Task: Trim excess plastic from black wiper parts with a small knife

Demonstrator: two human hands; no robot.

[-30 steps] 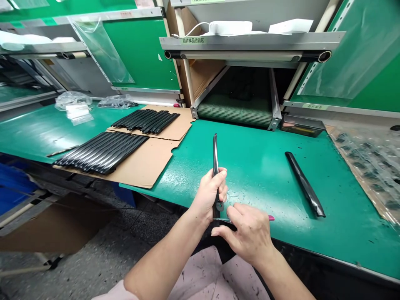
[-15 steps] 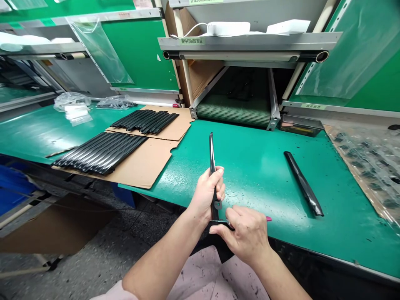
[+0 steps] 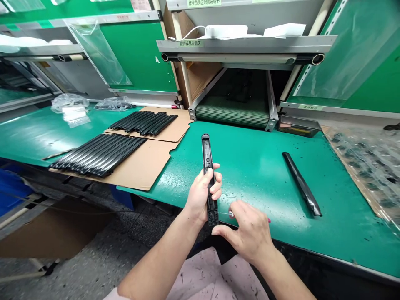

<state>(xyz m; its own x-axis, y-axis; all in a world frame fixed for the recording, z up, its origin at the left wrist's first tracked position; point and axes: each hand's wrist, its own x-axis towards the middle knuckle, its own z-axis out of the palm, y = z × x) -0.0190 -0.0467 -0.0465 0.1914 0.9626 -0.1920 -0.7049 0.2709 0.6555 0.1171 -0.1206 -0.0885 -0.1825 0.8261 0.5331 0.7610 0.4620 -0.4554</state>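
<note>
My left hand (image 3: 203, 191) is wrapped round a long black plastic part (image 3: 206, 152), thumb laid along it. The part stands upright above the table's front edge, its hollow, ribbed inner side facing me. At its lower end, my right hand (image 3: 250, 229) is closed round a trimming knife (image 3: 224, 213). A thin metal blade shows at the part's edge, and a pink handle end sticks out behind the fingers. My right thumb is stretched toward the bottom of the part. Most of the handle is hidden in the fist. Another black plastic part (image 3: 301, 183) lies on the table to the right.
Rows of black parts (image 3: 96, 154) lie on cardboard (image 3: 153, 160) at left. A conveyor belt (image 3: 233, 114) ends at the table's back, under a metal shelf (image 3: 246, 43). Clear plastic trays (image 3: 368, 166) lie at right, near a small dark box (image 3: 298, 125).
My left hand has turned the part so its hollow inner side faces me instead of its narrow edge. The right hand's knife has moved slightly up and away from the lower end.
</note>
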